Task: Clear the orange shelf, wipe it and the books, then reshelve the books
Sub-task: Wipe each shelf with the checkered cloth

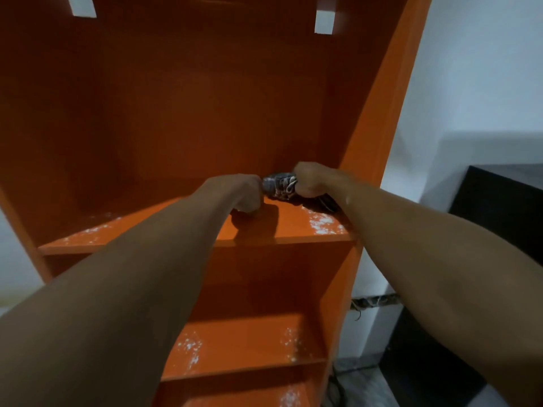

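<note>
Orange shelf (293, 227) bears a bunched patterned cloth (279, 186) near its right wall. Left hand (239, 192) and right hand (311, 179) each clench one end of it.

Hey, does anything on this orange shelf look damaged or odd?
Yes. White speckled patches mark the upper board at its front right, near the cloth held by the left hand and right hand, and at front left; the lower board has them too. Chipped paint or residue, I cannot tell. Loose wires show in a wall gap.
</note>
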{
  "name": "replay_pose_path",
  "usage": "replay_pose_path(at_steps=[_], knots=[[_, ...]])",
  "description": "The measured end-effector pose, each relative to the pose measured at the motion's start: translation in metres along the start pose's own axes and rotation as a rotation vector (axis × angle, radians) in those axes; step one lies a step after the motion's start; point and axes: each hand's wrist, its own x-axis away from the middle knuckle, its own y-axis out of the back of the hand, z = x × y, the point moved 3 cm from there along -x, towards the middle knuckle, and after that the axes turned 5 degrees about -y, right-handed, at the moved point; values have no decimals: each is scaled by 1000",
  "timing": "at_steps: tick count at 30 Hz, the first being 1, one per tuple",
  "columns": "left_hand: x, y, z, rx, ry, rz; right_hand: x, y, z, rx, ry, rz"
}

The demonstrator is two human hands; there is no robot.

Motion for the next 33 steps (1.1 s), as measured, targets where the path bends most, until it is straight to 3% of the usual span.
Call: replay_pose_path(at_steps=[8,20,27,33], knots=[[12,0,-15,-58,53,-21,40,4,-8,-25,84,15],[25,-25,-23,69,61,-95,131,6,-17,85,216,11],[24,-26,-22,60,73,-87,166,13,-31,86,210,73],[21,-25,-22,76,114,-88,145,49,-21,-23,230,-148]])
